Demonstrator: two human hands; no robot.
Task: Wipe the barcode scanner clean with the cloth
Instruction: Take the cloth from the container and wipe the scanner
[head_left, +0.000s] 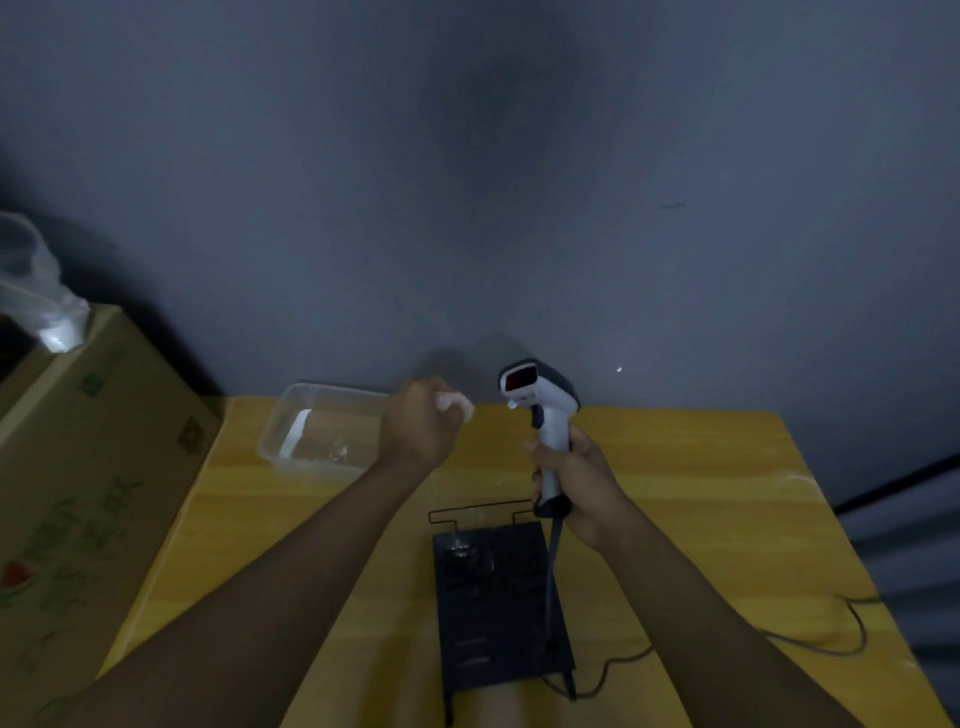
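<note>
Scanner (540, 410) looks like light, rigid plastic w/ a smooth shell, so likely a bit slippery. Best hold is the handle, as now; the red window at the head is prob the fragile, scratch-prone part and wants a soft touch. The cable (553, 566) hanging off the handle base will tug if the scanner swings far.

Look: pistol-type, white body w/ dark top and dark trigger area, red scan window facing left and toward the camera, dark end cap on the handle. No obvious dirt, but the frame is dim and soft.

Position: scanner upright in the air over the far part of the yellow bench (701, 467), near the wall, above and beyond a black stand (498, 608).

Right hand (576, 483): fingers wrapped round the handle, grasping scanner. Left hand (421, 426): clenched into a fist just left of the scanner head, not touching it. A small pale bit shows at the fist (457, 402), may be cloth or fingertips, can't tell which.

Clear tub (311, 431) sits on the bench further left. No separate cloth visible anywhere else.
</note>
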